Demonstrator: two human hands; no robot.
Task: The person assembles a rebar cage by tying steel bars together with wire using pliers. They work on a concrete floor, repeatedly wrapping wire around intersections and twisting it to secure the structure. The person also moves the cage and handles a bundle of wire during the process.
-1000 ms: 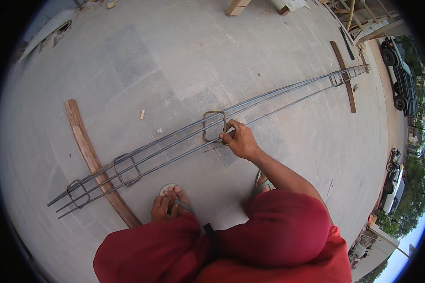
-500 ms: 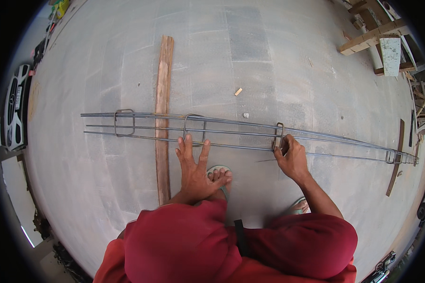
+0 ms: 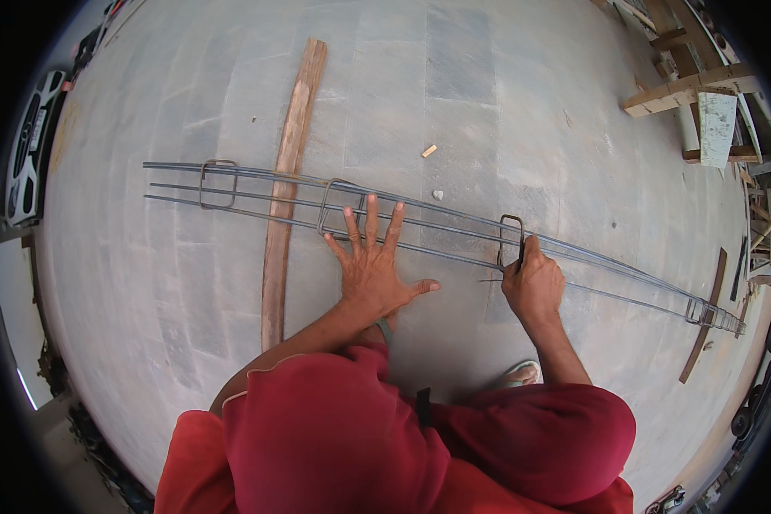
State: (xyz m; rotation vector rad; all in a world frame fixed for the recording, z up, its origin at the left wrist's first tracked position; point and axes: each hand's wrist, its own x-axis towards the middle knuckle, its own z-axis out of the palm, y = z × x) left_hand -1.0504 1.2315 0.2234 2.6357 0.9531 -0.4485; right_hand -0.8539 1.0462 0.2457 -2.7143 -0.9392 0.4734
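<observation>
A long cage of thin steel bars (image 3: pixel 445 255) lies across in front of me, with rectangular wire stirrups around it. My left hand (image 3: pixel 375 272) is open, fingers spread, its fingertips over the bars beside the second stirrup (image 3: pixel 323 206). Closed fingers of my right hand (image 3: pixel 535 283) grip the lower right part of another stirrup (image 3: pixel 511 218), where it meets the near bar. A thin wire end (image 3: pixel 488 280) sticks out left of that hand; whether the fingers hold it is hidden. Farther left, one more stirrup (image 3: pixel 201 186) stands around the bars.
A wooden plank (image 3: pixel 276 257) runs under the cage's left part, and a narrow strip of wood (image 3: pixel 692 355) under its far right end. A wood chip (image 3: pixel 429 151) and a small stone (image 3: pixel 438 195) lie on the tiled floor. Stacked timber (image 3: pixel 690 90) stands far right.
My left hand has reached farther forward over the bars, fingers spread wider. The right hand stays at its stirrup with its grip slightly changed. The whole view has tilted.
</observation>
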